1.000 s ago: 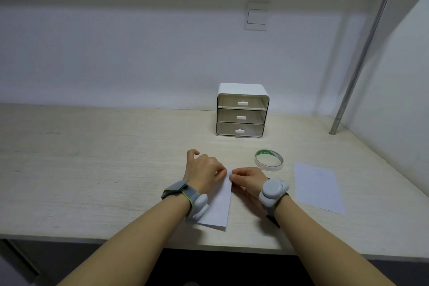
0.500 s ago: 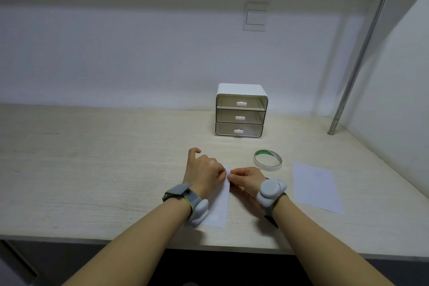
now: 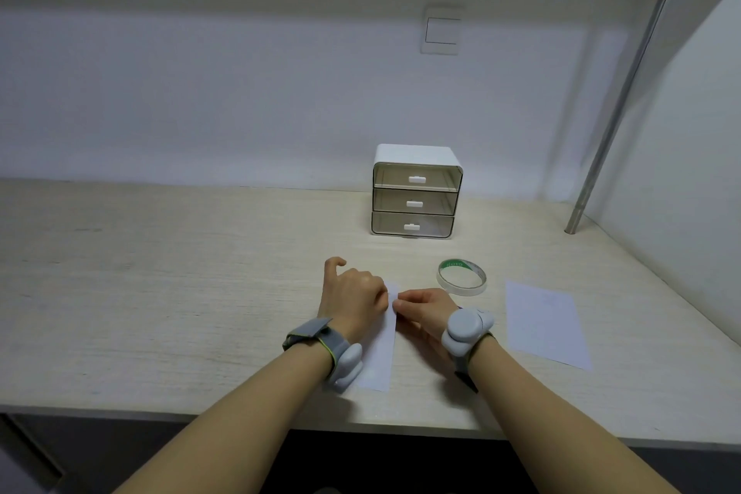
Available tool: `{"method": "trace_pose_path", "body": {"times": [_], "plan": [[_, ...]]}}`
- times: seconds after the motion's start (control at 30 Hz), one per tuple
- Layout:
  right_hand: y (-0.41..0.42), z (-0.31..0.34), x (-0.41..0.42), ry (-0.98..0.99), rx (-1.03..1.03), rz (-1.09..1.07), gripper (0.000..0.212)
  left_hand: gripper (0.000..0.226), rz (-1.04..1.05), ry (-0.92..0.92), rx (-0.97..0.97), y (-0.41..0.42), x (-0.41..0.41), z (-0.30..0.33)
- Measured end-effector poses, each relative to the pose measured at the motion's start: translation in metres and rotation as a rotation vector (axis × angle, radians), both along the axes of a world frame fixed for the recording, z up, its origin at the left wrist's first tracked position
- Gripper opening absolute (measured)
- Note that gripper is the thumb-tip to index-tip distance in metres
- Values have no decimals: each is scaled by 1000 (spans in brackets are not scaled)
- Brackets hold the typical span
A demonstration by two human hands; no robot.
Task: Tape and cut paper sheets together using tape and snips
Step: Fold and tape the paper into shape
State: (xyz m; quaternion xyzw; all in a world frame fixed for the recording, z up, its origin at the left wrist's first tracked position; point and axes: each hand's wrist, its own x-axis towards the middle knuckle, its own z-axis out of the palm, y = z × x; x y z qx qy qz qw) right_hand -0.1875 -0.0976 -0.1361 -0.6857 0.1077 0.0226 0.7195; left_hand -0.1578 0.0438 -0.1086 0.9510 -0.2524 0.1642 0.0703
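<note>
The left hand (image 3: 353,299) lies knuckles-up on the near sheet of paper (image 3: 381,353), its fingers curled down onto the sheet's far end and the thumb lifted clear at 11 o'clock. The right hand (image 3: 425,311) meets it from 3 o'clock, thumb and forefinger pinched together at the paper's far right edge; whether a strip of tape sits between them is too small to tell. The fingertips of both hands nearly touch. Each wrist wears a grey band with a pale rounded pod.

At 1 o'clock from the hands, near them, the tape roll (image 3: 461,277) lies flat, with green print inside its ring. At 3 o'clock, apart from the hands, a second sheet (image 3: 545,323) lies flat.

All rest on a pale wood-grain desk (image 3: 160,293). At 12 o'clock, towards the back, stands a small white three-drawer organiser (image 3: 415,192). Behind it rises a plain white wall with a switch plate (image 3: 441,30), a shelf overhead, and a slanted metal pole (image 3: 617,108) at 2 o'clock.
</note>
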Motion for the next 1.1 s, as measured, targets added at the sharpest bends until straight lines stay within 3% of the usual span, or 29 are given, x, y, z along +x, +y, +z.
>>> {"method": "trace_pose_path", "body": {"times": [0.2,0.3,0.4,0.5,0.73,0.8,0.93,1.1], "plan": [[4,6,1,61,129,-57,14,23,242,305,-543,29,12,2],[4,8,2,90,143,-68,13,24,423,375,-691,61,27,-5],[5,10,3,114,140,-98,13,23,543,450,-778,92,37,-13],[8,12,2,124,126,-108,13,21,526,502,-818,111,41,-14],[9,15,-1,128,133,-131,11,8,686,533,-809,133,44,-15],[10,15,-1,121,122,-137,12,11,668,459,-815,127,39,-11],[12,18,-2,109,103,-137,11,15,415,334,-836,90,22,1],[8,25,-7,90,139,-118,9,39,287,724,-1010,46,9,1]]}}
